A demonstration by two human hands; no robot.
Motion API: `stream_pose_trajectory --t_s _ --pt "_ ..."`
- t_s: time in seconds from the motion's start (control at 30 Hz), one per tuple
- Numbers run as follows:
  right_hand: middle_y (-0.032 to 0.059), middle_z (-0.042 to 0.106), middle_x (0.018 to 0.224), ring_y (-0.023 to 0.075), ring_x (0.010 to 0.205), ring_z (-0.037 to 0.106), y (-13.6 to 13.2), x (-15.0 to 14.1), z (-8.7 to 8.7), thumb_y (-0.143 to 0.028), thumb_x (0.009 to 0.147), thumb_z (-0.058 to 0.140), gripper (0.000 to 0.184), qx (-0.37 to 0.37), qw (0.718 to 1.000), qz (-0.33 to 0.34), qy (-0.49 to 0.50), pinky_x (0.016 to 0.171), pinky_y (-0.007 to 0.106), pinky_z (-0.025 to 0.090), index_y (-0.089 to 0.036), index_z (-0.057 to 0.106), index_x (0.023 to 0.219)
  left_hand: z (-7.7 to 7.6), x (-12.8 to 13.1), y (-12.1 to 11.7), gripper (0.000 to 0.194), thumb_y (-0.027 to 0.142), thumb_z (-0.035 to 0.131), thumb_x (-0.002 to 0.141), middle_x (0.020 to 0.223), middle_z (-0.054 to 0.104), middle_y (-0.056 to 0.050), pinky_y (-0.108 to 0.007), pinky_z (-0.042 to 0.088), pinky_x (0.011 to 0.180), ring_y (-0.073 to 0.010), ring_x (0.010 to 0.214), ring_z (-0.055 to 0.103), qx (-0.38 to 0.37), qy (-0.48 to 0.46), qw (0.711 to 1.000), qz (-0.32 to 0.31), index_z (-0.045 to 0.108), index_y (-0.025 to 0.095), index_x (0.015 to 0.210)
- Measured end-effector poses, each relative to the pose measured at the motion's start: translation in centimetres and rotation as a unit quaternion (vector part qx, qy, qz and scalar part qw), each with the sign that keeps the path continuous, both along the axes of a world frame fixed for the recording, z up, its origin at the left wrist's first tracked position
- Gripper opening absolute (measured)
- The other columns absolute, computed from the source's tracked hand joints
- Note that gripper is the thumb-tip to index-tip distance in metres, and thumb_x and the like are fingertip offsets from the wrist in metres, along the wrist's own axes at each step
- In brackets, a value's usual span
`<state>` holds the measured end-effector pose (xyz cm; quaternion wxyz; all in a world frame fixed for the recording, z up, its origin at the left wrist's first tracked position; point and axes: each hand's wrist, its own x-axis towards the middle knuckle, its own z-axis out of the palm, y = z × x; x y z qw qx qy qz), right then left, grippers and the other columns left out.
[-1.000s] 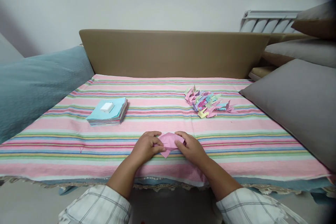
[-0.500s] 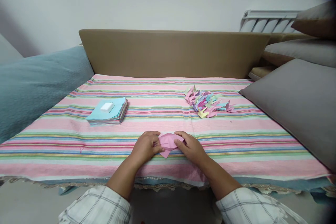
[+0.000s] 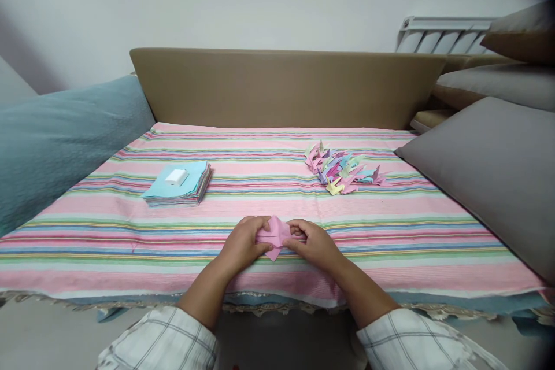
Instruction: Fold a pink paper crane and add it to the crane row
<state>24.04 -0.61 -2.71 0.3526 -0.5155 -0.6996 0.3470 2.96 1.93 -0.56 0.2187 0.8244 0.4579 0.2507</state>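
Observation:
Between my two hands is a sheet of pink origami paper (image 3: 274,232), partly folded, with one pointed corner hanging toward me. My left hand (image 3: 246,241) grips its left side, thumb at the near edge and fingers at the far edge. On the right side, my right hand (image 3: 313,244) pinches the paper with thumb and forefinger; the other fingers are curled behind. Farther back to the right lies a heap of folded paper cranes (image 3: 340,169) in pink, purple, yellow, blue and green.
A stack of coloured paper squares (image 3: 191,185) with a small white box (image 3: 176,177) on top lies at left. Striped cloth (image 3: 260,185) covers the seat. Grey cushions (image 3: 485,167) line the right side, a blue armrest (image 3: 78,139) the left, and a brown backrest (image 3: 281,89) the rear.
The pink paper's sides have been drawn inward, so it looks narrower and stands more raised in the middle. My fingers have shifted their hold; the stack and the cranes are unmoved.

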Motion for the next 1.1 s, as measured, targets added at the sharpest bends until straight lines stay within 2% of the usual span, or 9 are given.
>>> stream_pose_trajectory --t_s 0.1,0.2,0.27,0.37,0.47,0.53,0.73,0.97,1.1 --pt "0.0059 0.068 0.095 0.0195 0.088 0.061 0.0 -0.2 0.1 -0.049 0.075 0.062 0.041 0.009 1.000 -0.014 -0.015 0.077 0.031 0.047 -0.020 0.061 0.104 0.1 0.5 -0.4 0.061 0.023 0.076 0.059 0.114 0.061 -0.006 -0.036 0.045 0.087 -0.0239 0.104 0.055 -0.003 -0.014 1.000 -0.002 0.053 0.023 0.115" --pt "0.0054 0.067 0.092 0.0191 0.085 0.060 -0.2 -0.2 0.5 -0.050 0.077 0.060 0.040 0.019 0.999 -0.012 -0.041 0.074 0.029 0.045 -0.019 0.061 0.101 0.0 0.9 -0.5 0.078 0.033 0.080 0.056 0.119 0.059 -0.009 -0.040 0.042 0.092 -0.0270 0.109 0.053 0.013 -0.014 1.000 0.002 0.047 0.022 0.126" --pt "0.0041 0.065 0.087 0.0186 0.080 0.058 -0.4 -0.2 1.0 -0.052 0.078 0.057 0.038 0.027 0.997 -0.008 -0.070 0.069 0.028 0.043 -0.019 0.062 0.098 -0.2 1.1 -0.5 0.074 0.038 0.079 0.058 0.116 0.061 -0.010 -0.042 0.042 0.092 -0.0271 0.107 0.054 0.034 -0.007 0.999 0.004 0.050 0.021 0.124" --pt "0.0019 0.062 0.078 0.0165 0.073 0.054 -0.5 -0.1 1.5 -0.051 0.085 0.046 0.036 0.039 0.995 0.000 -0.090 0.064 0.025 0.039 -0.019 0.062 0.091 -0.3 1.1 -0.5 0.051 0.041 0.076 0.062 0.115 0.063 -0.008 -0.044 0.040 0.093 -0.0265 0.105 0.055 0.082 0.011 0.996 -0.018 0.062 0.024 0.109" --pt "-0.0001 0.058 0.073 0.0145 0.069 0.052 -0.5 -0.1 1.6 -0.047 0.089 0.038 0.036 0.038 0.996 -0.007 -0.077 0.062 0.024 0.037 -0.019 0.059 0.084 -0.3 1.2 -0.6 0.030 0.041 0.073 0.067 0.118 0.062 -0.006 -0.046 0.038 0.094 -0.0269 0.107 0.054 0.122 0.038 0.991 -0.036 0.069 0.027 0.094" --pt "-0.0010 0.058 0.072 0.0139 0.067 0.052 -0.5 -0.2 1.4 -0.046 0.088 0.040 0.033 0.018 0.998 -0.030 -0.056 0.061 0.024 0.037 -0.020 0.059 0.086 -0.2 1.3 -0.7 0.023 0.040 0.071 0.070 0.118 0.063 -0.005 -0.047 0.037 0.094 -0.0269 0.107 0.054 0.137 0.049 0.989 -0.038 0.071 0.028 0.089" --pt "-0.0013 0.064 0.082 0.0127 0.062 0.053 0.0 -0.3 0.7 -0.036 0.080 0.051 0.023 -0.029 0.995 -0.095 -0.013 0.060 0.025 0.040 -0.021 0.057 0.095 0.0 1.6 -0.9 0.018 0.039 0.070 0.071 0.113 0.066 -0.003 -0.049 0.030 0.099 -0.0242 0.104 0.054 0.133 0.044 0.990 -0.029 0.071 0.029 0.085" --pt "0.0029 0.065 0.098 0.0181 0.083 0.059 0.3 -0.2 0.5 -0.029 0.075 0.052 0.027 -0.017 0.994 -0.111 -0.016 0.075 0.030 0.045 -0.021 0.058 0.100 -0.3 1.6 -0.7 0.019 0.041 0.069 0.073 0.107 0.069 -0.002 -0.050 0.025 0.103 -0.0228 0.103 0.056 0.107 0.044 0.993 -0.020 0.070 0.028 0.087" --pt "0.0040 0.065 0.097 0.0188 0.083 0.059 0.4 -0.2 0.5 -0.027 0.074 0.052 0.024 -0.006 0.993 -0.118 -0.023 0.075 0.031 0.045 -0.021 0.060 0.095 -0.4 1.5 -0.7 0.020 0.041 0.070 0.071 0.103 0.070 -0.002 -0.048 0.025 0.103 -0.0220 0.100 0.059 0.102 0.033 0.994 -0.012 0.069 0.028 0.087"
